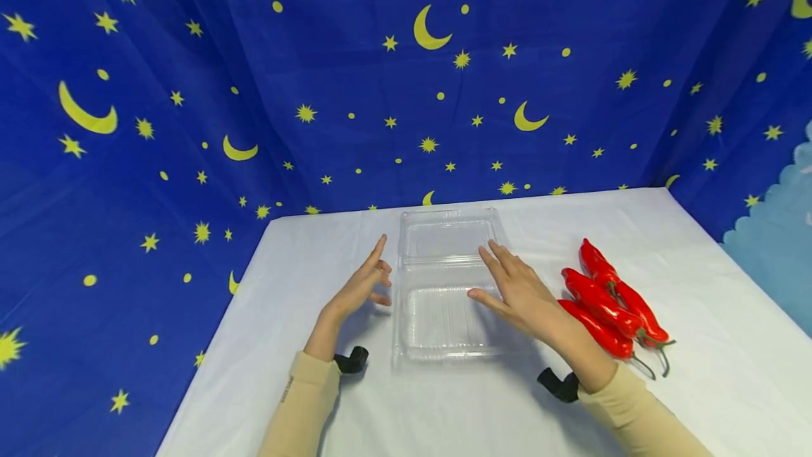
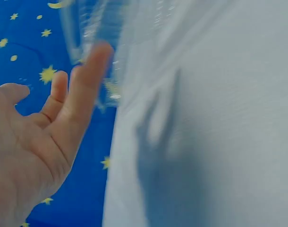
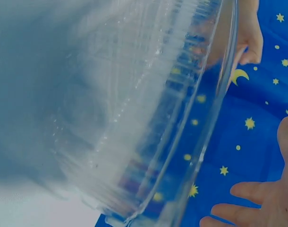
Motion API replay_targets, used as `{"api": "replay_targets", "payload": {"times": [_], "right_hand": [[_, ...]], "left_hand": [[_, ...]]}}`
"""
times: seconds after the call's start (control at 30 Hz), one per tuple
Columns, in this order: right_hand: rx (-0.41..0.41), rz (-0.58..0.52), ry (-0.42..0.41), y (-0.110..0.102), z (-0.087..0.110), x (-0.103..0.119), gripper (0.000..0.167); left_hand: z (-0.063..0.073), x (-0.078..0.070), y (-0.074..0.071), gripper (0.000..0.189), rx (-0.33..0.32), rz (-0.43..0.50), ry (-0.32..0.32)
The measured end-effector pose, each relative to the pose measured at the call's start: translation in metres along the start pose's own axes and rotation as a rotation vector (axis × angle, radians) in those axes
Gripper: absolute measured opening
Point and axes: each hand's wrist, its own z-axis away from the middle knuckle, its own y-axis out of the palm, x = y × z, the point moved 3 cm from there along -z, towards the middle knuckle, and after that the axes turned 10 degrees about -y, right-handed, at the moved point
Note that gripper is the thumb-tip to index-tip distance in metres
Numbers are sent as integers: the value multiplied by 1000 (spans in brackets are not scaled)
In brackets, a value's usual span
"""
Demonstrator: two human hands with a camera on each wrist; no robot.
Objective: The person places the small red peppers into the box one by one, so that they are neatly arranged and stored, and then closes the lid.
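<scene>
A clear plastic clamshell box lies unfolded on the white cloth, its lid toward the back and its ridged base nearer the front. My left hand hovers just left of the box, fingers spread and holding nothing. Over the right side of the base, my right hand reaches in with its fingers extended and its grasp empty. In the left wrist view the left hand has loosely bent fingers, and its shadow falls on the cloth. The right wrist view shows the right hand beside the box wall.
Several red peppers with green stems lie in a pile to the right, close to my right forearm. A blue curtain with yellow moons and stars stands behind the table. Black wrist cameras stick out at both cuffs.
</scene>
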Motion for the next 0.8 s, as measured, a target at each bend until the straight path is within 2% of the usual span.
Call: {"api": "replay_targets", "payload": {"times": [0.17, 0.43, 0.63, 0.8], "right_hand": [[-16, 6, 16, -5, 1, -7, 79], [-53, 20, 28, -19, 2, -16, 75], [-149, 50, 47, -43, 2, -28, 72], [-221, 29, 112, -64, 12, -47, 69]], "left_hand": [[-6, 14, 9, 80, 63, 33, -29], [-4, 27, 16, 82, 146, 39, -65], [-5, 31, 18, 84, 176, 74, -84], [-6, 32, 18, 85, 195, 97, -101]]}}
